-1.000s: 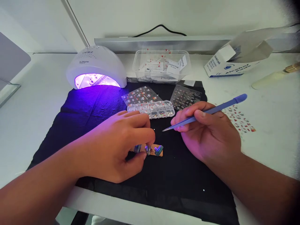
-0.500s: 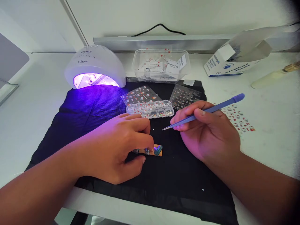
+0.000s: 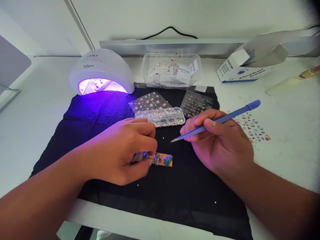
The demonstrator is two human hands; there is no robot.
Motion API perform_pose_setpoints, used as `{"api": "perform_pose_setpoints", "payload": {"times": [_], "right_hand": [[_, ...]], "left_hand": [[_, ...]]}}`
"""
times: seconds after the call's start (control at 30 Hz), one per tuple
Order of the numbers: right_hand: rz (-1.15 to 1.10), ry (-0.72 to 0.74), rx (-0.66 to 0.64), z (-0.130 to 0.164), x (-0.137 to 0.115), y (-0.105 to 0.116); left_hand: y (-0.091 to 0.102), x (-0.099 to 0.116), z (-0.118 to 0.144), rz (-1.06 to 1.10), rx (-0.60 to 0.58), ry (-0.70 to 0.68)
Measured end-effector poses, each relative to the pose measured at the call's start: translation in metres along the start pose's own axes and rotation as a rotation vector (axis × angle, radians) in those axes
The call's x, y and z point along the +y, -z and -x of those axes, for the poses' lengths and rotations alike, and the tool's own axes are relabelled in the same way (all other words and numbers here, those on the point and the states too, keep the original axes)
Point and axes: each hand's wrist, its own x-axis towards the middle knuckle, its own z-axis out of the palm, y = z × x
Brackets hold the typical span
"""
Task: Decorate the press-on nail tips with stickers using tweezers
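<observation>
The left hand [image 3: 125, 150] hid part of the wooden strip [image 3: 162, 157] (whether it gripped a glossy piece [image 3: 168, 160], I couldn't tell), and white specks [image 3: 163, 138] on the black cloth [image 3: 190, 196] were too tiny to name.

Slim blue tweezers [image 3: 217, 122] slant, tip down, near a flat orange-brown strip [image 3: 162, 156] bearing glossy bluish pieces [image 3: 168, 160]

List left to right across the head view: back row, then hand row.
Back row: white lamp → clear tub → alcohol pads box.
Hand row: left hand → right hand holding blue tweezers → sticker sheet.
</observation>
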Motion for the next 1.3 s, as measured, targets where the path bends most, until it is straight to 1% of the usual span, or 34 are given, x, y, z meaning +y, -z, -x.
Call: {"api": "perform_pose_setpoints", "payload": {"times": [0.1,0.23,0.3,0.53,0.67,0.73,0.8,0.87,0.93,1.1,1.2,1.3], "right_hand": [[-0.012,-0.010,0.006,-0.001,0.000,0.000],[-0.015,-0.015,0.017,0.000,0.001,-0.001],[-0.015,-0.022,0.022,0.000,0.000,-0.002],[-0.023,-0.045,0.054,0.001,0.001,-0.003],[-0.018,-0.044,0.075,0.001,0.002,-0.004],[-0.008,-0.057,0.083,0.001,0.001,-0.004],[-0.009,-0.065,0.087,0.000,0.001,-0.005],[-0.013,-0.065,0.087,0.000,0.001,-0.005],[-0.016,-0.063,0.085,0.000,0.001,-0.005],[-0.018,-0.076,0.073,0.000,0.001,-0.006],[-0.030,-0.070,0.074,0.000,0.001,-0.006],[-0.050,-0.044,0.080,-0.001,0.001,-0.005]], "left_hand": [[0.001,-0.001,-0.001,0.014,0.019,-0.005],[0.000,0.001,-0.002,-0.036,-0.029,-0.020],[0.001,0.001,-0.001,-0.059,-0.031,-0.027],[0.005,-0.004,0.003,-0.058,0.094,-0.042],[0.007,-0.007,0.002,-0.072,0.105,0.007],[0.009,-0.007,0.001,-0.073,0.061,0.049],[0.009,-0.006,0.000,-0.090,-0.022,0.104],[0.009,-0.003,0.001,-0.135,-0.105,0.156],[0.006,0.003,0.003,-0.196,-0.158,0.186],[-0.001,0.015,0.006,-0.364,-0.220,0.265],[-0.003,0.015,0.004,-0.424,-0.255,0.299],[-0.004,0.012,0.003,-0.428,-0.254,0.297]]}}
